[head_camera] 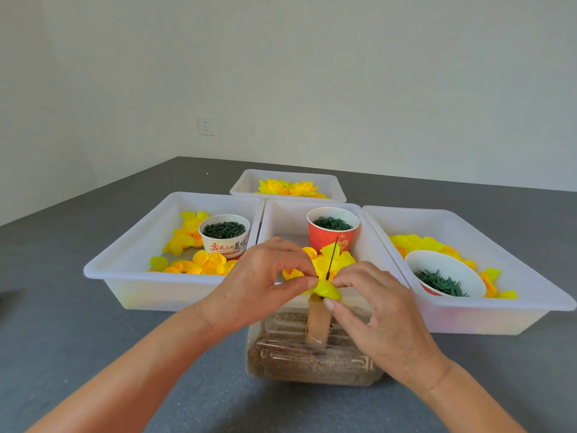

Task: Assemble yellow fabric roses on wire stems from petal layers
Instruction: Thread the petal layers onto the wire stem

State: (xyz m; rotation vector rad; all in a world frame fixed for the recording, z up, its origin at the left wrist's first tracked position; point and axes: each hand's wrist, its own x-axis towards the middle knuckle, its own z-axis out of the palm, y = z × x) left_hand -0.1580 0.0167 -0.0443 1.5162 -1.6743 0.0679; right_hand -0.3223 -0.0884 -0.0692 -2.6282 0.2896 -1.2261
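Both hands, left hand (256,278) and right hand (379,314), pinch yellow petal (324,290) on wire stem (331,259); tube (318,321) beneath.

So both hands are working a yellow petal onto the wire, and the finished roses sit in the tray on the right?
Not quite. The head view shows the finished roses in the far tray, behind the middle one. Both hands, left hand and right hand, do hold the yellow petal at the wire.

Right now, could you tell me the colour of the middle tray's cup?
Red cup, seen in the head view.
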